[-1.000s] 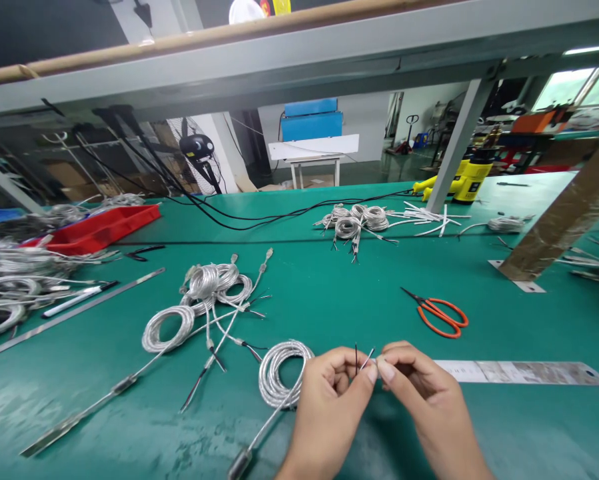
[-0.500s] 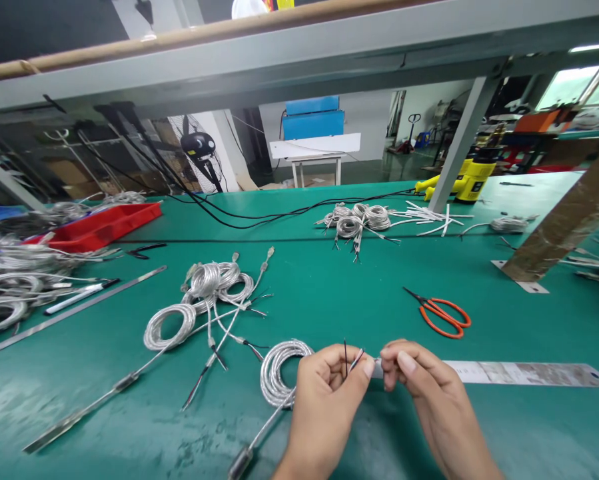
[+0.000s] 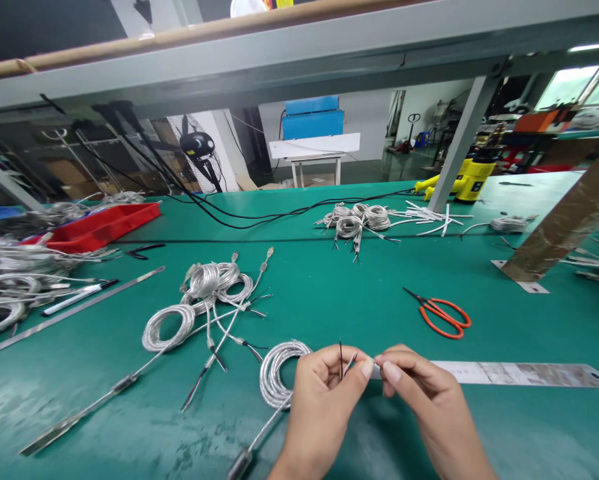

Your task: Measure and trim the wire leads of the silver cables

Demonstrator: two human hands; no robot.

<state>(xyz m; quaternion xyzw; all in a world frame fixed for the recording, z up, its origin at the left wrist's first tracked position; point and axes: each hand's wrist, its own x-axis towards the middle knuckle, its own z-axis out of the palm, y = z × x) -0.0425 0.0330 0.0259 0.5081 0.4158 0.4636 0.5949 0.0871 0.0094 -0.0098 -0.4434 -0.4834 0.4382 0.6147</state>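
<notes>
left hand (image 3: 326, 397): pinching thin wires (image 3: 341, 360) | right hand (image 3: 422, 393): perhaps holding one

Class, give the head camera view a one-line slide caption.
Over a green table, the left hand holds thin wires beside a coiled cable, the right hand close by; scissors lie beyond.

Bright window (image 3: 565, 87) beyond grey shelf (image 3: 299, 41)

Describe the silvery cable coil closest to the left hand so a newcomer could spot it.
Start with the green tabletop and find the left hand at its near side. The silvery cable coil lies just left of that hand, with a tail running toward the viewer. Unlike the coils bunched farther left, it is partly hidden behind the hand.
</notes>
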